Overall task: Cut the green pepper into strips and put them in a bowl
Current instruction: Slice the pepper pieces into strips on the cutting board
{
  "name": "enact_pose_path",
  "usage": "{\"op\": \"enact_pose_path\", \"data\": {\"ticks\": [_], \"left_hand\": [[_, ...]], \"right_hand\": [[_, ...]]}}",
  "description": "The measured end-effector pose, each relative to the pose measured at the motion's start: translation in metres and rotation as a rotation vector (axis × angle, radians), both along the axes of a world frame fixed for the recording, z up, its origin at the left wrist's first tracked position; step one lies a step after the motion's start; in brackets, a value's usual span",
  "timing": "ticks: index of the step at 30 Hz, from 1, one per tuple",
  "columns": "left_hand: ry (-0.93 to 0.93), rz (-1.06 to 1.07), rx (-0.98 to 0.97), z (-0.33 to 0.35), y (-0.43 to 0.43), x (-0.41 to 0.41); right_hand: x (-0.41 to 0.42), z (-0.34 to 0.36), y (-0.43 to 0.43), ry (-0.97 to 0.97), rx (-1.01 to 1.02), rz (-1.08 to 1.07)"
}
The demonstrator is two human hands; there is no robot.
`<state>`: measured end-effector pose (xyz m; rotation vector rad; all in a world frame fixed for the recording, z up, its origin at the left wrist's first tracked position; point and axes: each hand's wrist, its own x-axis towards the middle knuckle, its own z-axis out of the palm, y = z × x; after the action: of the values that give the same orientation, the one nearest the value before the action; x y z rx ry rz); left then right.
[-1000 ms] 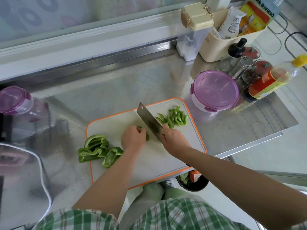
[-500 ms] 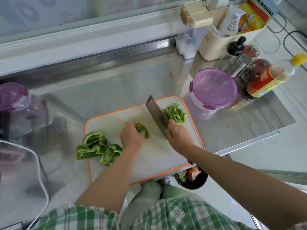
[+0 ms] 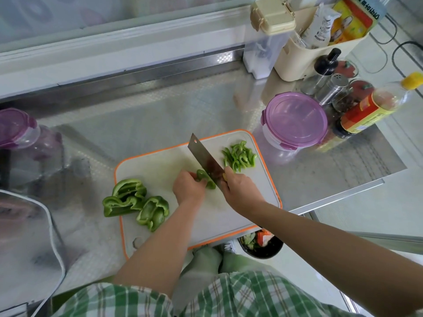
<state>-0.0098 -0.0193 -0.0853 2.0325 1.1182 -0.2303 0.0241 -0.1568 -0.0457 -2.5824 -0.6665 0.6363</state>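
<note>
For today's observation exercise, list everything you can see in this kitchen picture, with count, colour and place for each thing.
cutting board: 1, white with orange rim, centre of the counter
cleaver: 1, steel, over the board, blade beside the held pepper piece
held pepper piece: 1, green, mid-board
pepper strips: a small pile, green, board's far right corner
pepper chunks: about three, green, board's left edge
lidded container: 1, clear with purple lid, right of the board
oil bottle: 1, yellow cap, red label, far right
shaker: 1, steel, behind the container
caddy: 1, cream, back right, holding packets
scrap bowl: 1, dark, below the counter edge
left hand: steadies the pepper piece
right hand: grips the cleaver
</note>
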Motion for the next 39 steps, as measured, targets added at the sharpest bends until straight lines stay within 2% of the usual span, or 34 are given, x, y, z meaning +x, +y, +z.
{"op": "enact_pose_path", "data": {"ticks": [9,15,20,25,30,33,39], "left_hand": [[0.002,0.059,-0.116,-0.006,0.003,0.004],[-0.002,0.108,-0.198,0.002,0.006,0.006],[0.001,0.105,-0.25,0.009,0.005,0.007],[-0.002,0.107,-0.253,0.011,0.006,0.006],[-0.027,0.143,-0.288,0.014,0.006,0.004],[-0.035,0.147,-0.301,0.015,0.006,0.003],[-0.026,0.116,-0.288,0.016,0.006,0.003]], "right_hand": [[-0.007,0.008,0.014,-0.042,-0.18,0.056],[-0.007,0.006,0.026,-0.053,-0.203,0.069],[-0.003,-0.002,0.026,-0.064,-0.192,0.048],[0.008,-0.009,0.024,0.028,0.0,-0.157],[0.007,0.003,0.024,0.01,0.01,-0.034],[0.006,0.008,0.02,0.004,-0.05,0.019],[-0.001,0.009,0.014,0.016,-0.113,0.024]]}}
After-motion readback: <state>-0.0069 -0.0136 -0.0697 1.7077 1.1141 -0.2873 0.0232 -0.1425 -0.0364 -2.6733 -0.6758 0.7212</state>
